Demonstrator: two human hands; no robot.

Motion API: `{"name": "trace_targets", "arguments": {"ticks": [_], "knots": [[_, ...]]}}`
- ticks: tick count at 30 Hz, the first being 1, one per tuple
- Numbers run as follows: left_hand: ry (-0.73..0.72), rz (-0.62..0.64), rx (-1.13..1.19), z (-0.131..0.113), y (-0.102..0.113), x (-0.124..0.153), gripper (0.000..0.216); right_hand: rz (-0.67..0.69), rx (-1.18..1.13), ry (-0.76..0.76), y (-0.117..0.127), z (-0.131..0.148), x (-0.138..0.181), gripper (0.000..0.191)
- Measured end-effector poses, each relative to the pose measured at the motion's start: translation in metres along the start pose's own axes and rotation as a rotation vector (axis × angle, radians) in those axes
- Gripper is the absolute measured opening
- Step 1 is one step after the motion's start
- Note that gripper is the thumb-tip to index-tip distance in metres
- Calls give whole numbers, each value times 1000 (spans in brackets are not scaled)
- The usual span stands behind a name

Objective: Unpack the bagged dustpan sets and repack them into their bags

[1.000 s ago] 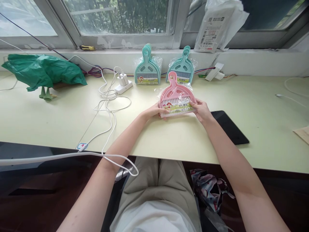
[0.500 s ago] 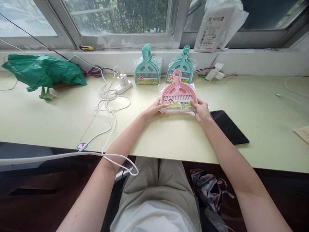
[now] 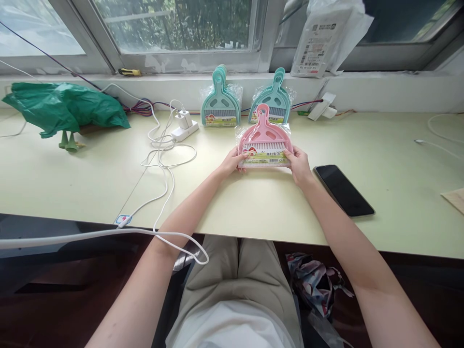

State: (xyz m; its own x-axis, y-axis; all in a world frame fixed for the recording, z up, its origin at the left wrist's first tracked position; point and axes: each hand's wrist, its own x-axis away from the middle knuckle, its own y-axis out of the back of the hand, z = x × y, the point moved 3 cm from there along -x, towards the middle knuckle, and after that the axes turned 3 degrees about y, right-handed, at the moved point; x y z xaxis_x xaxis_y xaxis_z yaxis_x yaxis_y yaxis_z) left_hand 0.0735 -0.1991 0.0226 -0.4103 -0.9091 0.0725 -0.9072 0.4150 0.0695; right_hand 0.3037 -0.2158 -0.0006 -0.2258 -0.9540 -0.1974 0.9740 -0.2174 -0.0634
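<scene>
A pink dustpan and brush set (image 3: 266, 135) in clear plastic wrap is held between both my hands, its handle pointing away from me. My left hand (image 3: 233, 161) grips its lower left corner, thumb over the front. On the lower right corner my right hand (image 3: 298, 164) is closed the same way. A printed label with mushrooms and white bristles show through the wrap. Behind it, a stack of wrapped teal dustpan sets (image 3: 221, 99) leans against the wall, and more teal dustpan sets (image 3: 276, 94) lean to its right, partly hidden by the pink one.
A black phone (image 3: 343, 190) lies right of my right hand. White cables (image 3: 166, 166) and a power strip (image 3: 185, 132) are on the left, beyond them a green plastic bag (image 3: 68, 106). A white adapter (image 3: 324, 107) sits by the wall. The table's front edge (image 3: 253, 239) is near my lap.
Both hands have shifted the pink dustpan set slightly to the left, and its front now tilts a little differently, so the label reads more clearly. The grip is unchanged.
</scene>
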Motion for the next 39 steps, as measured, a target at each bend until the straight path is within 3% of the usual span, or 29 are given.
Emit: {"name": "trace_targets", "arguments": {"ticks": [8, 17, 25, 30, 39], "knots": [[13, -37, -27, -3, 3, 1, 40, 105, 44, -48, -10, 15, 10, 60], [1, -38, 7, -4, 1, 1, 40, 22, 27, -51, -6, 4, 8, 51], [-67, 11, -35, -3, -1, 3, 58, -15, 30, -54, -3, 2, 5, 48], [-36, -26, -13, 5, 1, -4, 51, -27, 57, -36, -5, 1, 5, 46], [24, -20, 35, -2, 1, 0, 47, -15, 56, -46, -9, 5, 8, 52]]}}
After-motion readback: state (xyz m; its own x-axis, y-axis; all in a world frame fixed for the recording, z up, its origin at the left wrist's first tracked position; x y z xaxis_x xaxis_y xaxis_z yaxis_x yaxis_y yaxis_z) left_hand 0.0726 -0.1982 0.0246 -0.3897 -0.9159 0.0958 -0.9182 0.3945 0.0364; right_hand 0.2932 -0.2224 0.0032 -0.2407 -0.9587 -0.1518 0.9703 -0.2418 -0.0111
